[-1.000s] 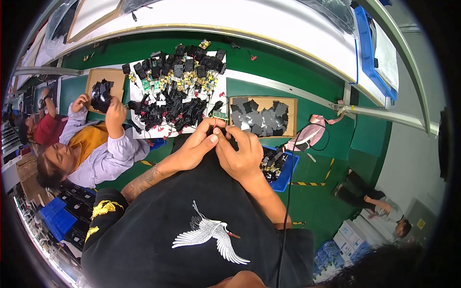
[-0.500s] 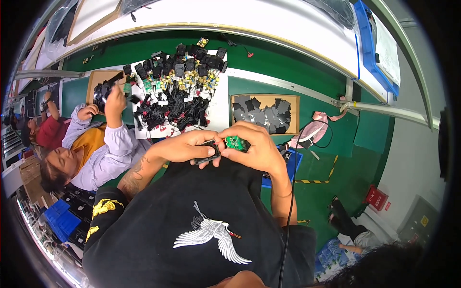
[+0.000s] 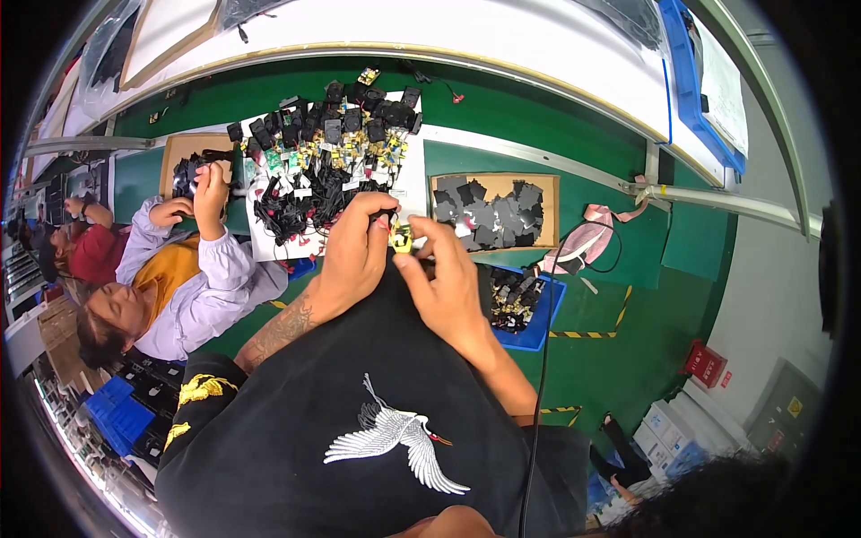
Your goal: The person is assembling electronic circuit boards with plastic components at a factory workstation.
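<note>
In front of my chest, both hands are closed around small parts. My right hand (image 3: pixel 446 282) pinches a small circuit board (image 3: pixel 403 240), its yellow component side showing between the fingertips. My left hand (image 3: pixel 352 255) is curled on the board's left, its thumb and forefinger around a black plastic case that is mostly hidden by the fingers. The two hands nearly touch at the fingertips. Just beyond them lies a heap of black cables and adapter parts (image 3: pixel 336 179) with yellow and green boards, on a white sheet (image 3: pixel 408 193).
A cardboard tray (image 3: pixel 549 193) of dark grey flat pieces sits to the right. Below it a blue bin (image 3: pixel 534 339) holds boards and black cases. A co-worker (image 3: pixel 193 278) works at my left beside another cardboard tray (image 3: pixel 170 152). A black cable (image 3: pixel 541 386) hangs at my right.
Both hands have moved up and away from me, toward the heap. The board has turned from its green side to its yellow component side. More of the blue bin shows. The co-worker's raised hand has shifted.
</note>
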Motion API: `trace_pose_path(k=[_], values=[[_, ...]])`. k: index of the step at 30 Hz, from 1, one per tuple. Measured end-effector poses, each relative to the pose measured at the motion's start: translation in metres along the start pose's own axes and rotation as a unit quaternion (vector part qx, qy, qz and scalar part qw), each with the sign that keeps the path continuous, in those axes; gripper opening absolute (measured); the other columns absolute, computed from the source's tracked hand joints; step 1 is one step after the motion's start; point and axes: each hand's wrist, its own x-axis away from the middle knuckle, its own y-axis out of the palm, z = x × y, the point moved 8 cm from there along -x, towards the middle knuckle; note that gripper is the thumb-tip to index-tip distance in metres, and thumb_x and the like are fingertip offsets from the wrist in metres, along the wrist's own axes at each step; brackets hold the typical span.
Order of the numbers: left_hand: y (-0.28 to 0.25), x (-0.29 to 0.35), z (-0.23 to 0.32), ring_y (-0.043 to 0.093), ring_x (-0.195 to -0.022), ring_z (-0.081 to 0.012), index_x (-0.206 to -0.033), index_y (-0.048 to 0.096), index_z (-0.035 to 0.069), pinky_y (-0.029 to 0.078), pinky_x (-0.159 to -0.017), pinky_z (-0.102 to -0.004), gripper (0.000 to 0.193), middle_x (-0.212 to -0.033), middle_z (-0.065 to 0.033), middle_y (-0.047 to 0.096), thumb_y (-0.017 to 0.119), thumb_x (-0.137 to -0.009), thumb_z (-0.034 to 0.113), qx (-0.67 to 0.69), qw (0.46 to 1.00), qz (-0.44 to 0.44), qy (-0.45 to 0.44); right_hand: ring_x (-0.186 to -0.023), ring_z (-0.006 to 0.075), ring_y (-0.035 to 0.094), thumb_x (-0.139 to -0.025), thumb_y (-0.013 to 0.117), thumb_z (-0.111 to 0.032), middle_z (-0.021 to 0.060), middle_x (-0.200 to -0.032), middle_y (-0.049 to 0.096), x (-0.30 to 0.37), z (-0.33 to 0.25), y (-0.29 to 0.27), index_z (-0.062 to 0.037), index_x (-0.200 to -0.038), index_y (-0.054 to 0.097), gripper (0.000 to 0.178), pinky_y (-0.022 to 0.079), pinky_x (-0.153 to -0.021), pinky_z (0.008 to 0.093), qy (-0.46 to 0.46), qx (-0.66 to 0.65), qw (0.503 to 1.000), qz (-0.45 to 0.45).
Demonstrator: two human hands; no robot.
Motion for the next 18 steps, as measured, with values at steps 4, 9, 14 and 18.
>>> trace_pose_path(k=[4,9,14,18], values=[[0.013,0.009,-0.022,0.066,-0.101,-0.0336,-0.127,0.051,0.000,0.053,-0.088,-0.0419,0.036,-0.114,-0.0193,0.064,0.053,-0.093,-0.013,0.111,0.992,-0.001,-0.066,-0.089,0.0230,0.068,-0.084,0.082,-0.004,0.0131,-0.111,0.065,-0.005,-0.003,-0.004,-0.0022,-0.123,0.064,0.043,0.059,-0.073,0.0320,-0.028,-0.011,0.999,0.034],[0.017,0.013,-0.019,0.060,-0.104,-0.0240,-0.133,0.042,0.004,0.053,-0.090,-0.0360,0.039,-0.129,-0.0200,0.054,0.053,-0.098,-0.011,0.116,0.992,-0.039,0.021,-0.089,0.0280,0.073,-0.080,0.083,0.000,0.0158,-0.109,0.068,-0.003,-0.016,-0.008,-0.0008,-0.108,0.072,0.029,0.059,-0.078,0.0328,-0.068,0.006,0.997,0.046],[0.020,0.014,-0.004,0.060,-0.100,-0.0248,-0.134,0.042,0.006,0.053,-0.088,-0.0369,0.055,-0.128,-0.0200,0.052,0.070,-0.088,-0.009,0.074,0.989,-0.068,0.104,-0.089,0.0249,0.071,-0.079,0.084,0.000,0.0155,-0.110,0.068,0.002,-0.022,-0.005,-0.0019,-0.111,0.072,0.035,0.057,-0.075,0.0332,-0.120,-0.017,0.992,0.046],[0.020,0.015,-0.003,0.061,-0.102,-0.0265,-0.133,0.042,0.005,0.053,-0.088,-0.0372,0.053,-0.126,-0.0205,0.053,0.067,-0.089,-0.010,0.066,0.992,-0.043,0.098,-0.087,0.0231,0.069,-0.081,0.082,0.001,0.0156,-0.114,0.069,0.002,-0.022,-0.007,-0.0012,-0.115,0.070,0.037,0.056,-0.073,0.0313,-0.098,-0.014,0.994,0.055]])
